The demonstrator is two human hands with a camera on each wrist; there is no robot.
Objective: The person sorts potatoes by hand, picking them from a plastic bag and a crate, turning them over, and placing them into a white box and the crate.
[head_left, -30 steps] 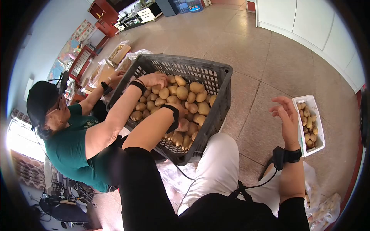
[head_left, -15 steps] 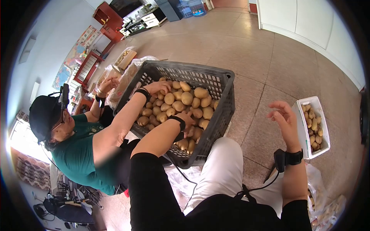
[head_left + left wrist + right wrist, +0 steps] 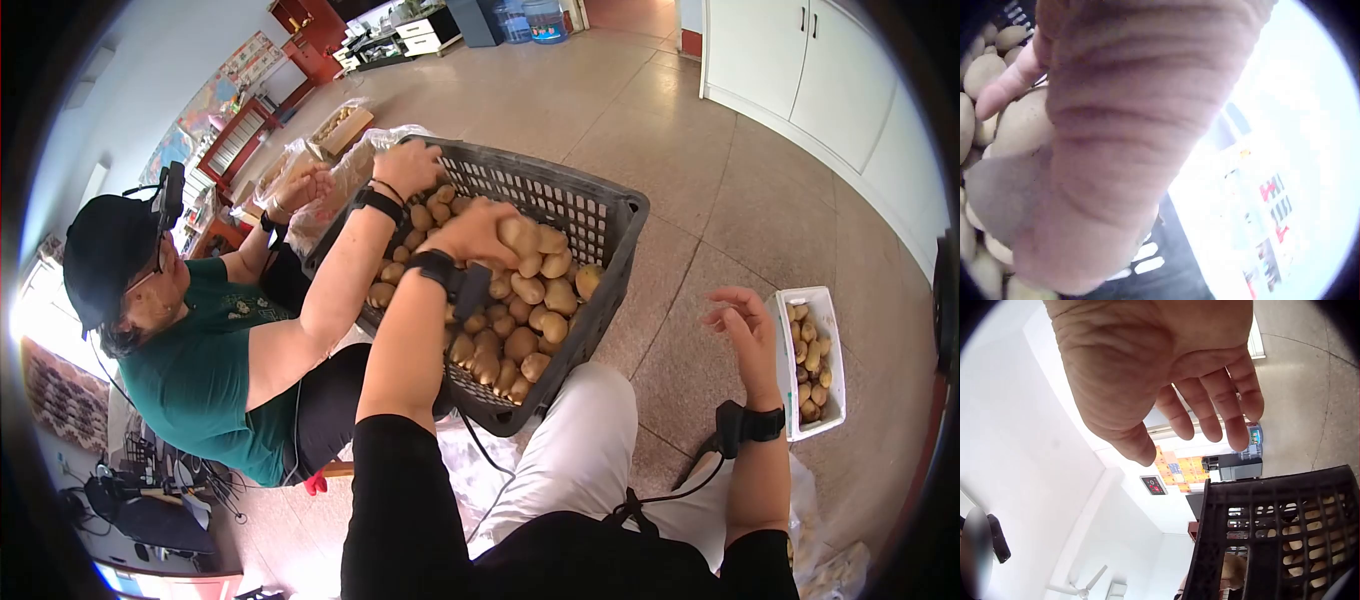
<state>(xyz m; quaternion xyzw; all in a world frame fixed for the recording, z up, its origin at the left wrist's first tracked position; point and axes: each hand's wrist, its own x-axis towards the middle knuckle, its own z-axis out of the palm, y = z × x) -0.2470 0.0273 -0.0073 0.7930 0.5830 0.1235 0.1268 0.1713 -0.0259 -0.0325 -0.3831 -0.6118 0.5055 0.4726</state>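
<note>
Potatoes [image 3: 525, 340] fill much of a black slatted plastic crate [image 3: 585, 345] in front of the knees. My left hand [image 3: 468, 236] is over the heap and grips a potato [image 3: 518, 237] at its fingertips. In the left wrist view, the palm and wrist cover part of this potato [image 3: 1022, 128], with one finger [image 3: 1004, 97] stretched along its far side. My right hand [image 3: 747, 335] hangs in the air right of the crate, fingers loosely bent, holding nothing. The right wrist view shows its palm [image 3: 1147, 356] and spread fingers above the crate's side.
A white box [image 3: 835, 390] of potatoes stands on the floor at right. Across the crate sits another person [image 3: 200, 370], one hand [image 3: 410, 165] at the crate's far corner. Plastic-lined boxes [image 3: 345, 130] lie behind. A cable [image 3: 490, 460] runs past my knee.
My left hand has moved up the heap from the crate's near part, and a potato now shows in its grip. The other person's near hand has shifted to the far corner. My right hand stays raised.
</note>
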